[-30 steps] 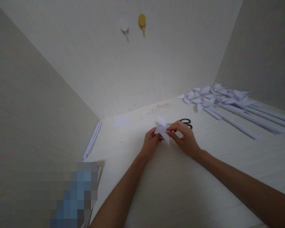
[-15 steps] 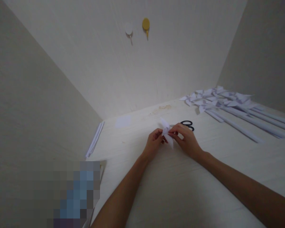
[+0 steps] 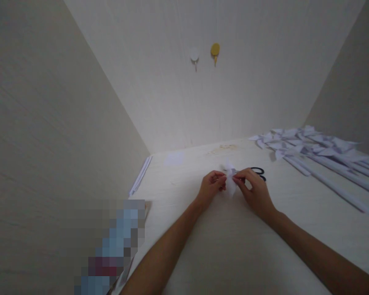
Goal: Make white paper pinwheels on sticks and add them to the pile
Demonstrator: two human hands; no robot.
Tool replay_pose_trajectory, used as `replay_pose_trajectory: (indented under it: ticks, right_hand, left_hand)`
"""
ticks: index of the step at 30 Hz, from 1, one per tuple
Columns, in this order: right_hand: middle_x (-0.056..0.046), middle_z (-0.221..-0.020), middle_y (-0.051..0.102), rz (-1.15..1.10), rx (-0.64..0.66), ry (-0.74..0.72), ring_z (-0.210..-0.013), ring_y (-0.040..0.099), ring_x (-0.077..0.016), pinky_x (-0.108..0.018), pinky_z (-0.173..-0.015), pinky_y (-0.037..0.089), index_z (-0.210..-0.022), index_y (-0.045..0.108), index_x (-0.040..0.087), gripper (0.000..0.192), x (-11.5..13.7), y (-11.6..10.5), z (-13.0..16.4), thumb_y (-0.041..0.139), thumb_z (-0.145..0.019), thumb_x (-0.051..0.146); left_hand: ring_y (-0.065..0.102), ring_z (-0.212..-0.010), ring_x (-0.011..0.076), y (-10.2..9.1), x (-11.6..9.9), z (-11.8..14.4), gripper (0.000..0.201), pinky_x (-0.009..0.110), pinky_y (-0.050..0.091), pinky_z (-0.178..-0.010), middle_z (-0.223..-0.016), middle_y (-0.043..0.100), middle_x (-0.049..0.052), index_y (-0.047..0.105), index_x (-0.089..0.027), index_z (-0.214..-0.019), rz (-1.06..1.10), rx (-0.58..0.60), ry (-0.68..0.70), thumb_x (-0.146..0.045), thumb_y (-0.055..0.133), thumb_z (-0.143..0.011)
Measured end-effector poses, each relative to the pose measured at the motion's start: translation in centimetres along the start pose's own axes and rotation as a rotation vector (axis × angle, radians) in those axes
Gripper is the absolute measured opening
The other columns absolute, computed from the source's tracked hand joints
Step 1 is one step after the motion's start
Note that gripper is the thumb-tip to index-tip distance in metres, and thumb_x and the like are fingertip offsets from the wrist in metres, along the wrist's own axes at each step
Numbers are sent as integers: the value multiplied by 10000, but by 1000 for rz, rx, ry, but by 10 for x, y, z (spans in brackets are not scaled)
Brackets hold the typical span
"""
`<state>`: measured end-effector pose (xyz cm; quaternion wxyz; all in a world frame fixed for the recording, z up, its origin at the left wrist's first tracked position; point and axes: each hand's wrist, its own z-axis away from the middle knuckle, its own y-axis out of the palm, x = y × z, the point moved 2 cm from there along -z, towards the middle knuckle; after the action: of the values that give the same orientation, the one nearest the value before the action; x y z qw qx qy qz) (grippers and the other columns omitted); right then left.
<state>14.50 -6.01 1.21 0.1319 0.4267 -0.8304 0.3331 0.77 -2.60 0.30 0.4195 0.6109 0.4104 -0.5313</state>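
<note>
A small folded white paper piece [image 3: 230, 180] is pinched between both hands just above the pale table [image 3: 221, 246]. My left hand [image 3: 211, 187] grips its left side with fingers curled. My right hand [image 3: 256, 191] grips its right side with thumb and forefinger. Most of the paper is hidden by the fingers. Black scissors [image 3: 258, 172] lie on the table right behind my right hand.
Several white paper pinwheels on long rolled paper sticks [image 3: 320, 155] lie at the right. A stack of white sheets [image 3: 140, 175] leans by the left wall, a small white square [image 3: 174, 158] lies near the back. Two wall hooks, white [image 3: 194, 55] and yellow [image 3: 215, 50], hang above.
The view has shifted, so everything sits further right and lower in the picture. The paper looks more folded in, with less of it sticking out from between my fingers.
</note>
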Motion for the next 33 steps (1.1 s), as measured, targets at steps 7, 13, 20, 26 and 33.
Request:
replay_pose_trajectory:
  ticks: [7,13,20,26,33]
  right_hand:
    - [-21,-656,508,-38,-101,50,-616,461,-156,-304,-572,371,-703,499,190,65,2,-3,-1,482,-766,189]
    - [-25,-664,520,-47,-82,49,-616,471,-159,-313,-578,371,-705,501,190,70,4,-3,-2,474,-769,198]
    - [-24,-661,520,-59,-57,56,-604,465,-156,-309,-572,372,-710,500,189,66,4,-1,-3,474,-771,199]
    - [-21,-655,524,-50,-64,58,-599,470,-153,-301,-565,369,-701,512,190,75,3,-1,-2,472,-764,201]
    - [-21,-661,517,-70,-55,57,-603,465,-149,-299,-568,376,-700,504,189,74,4,-1,-3,472,-767,184]
  left_hand:
    - [475,-477,65,-36,-31,-14,249,197,389,-486,-582,539,0,541,-128,-712,-450,43,30,-366,464,-708]
    - [568,-808,181,-143,-86,-26,179,274,425,-705,-818,623,109,603,-120,-752,-1444,-226,-189,-191,443,-718]
    - [576,-826,297,-238,-89,1,147,361,430,-691,-832,614,219,627,-71,-710,-1754,-368,-490,-120,505,-644]
    - [558,-881,288,-242,-74,1,263,338,438,-691,-964,585,211,606,-77,-876,-1818,-374,-557,-171,438,-697]
    - [565,-868,279,-239,-71,-3,235,314,437,-673,-941,594,222,608,-60,-829,-1738,-420,-605,-108,454,-658]
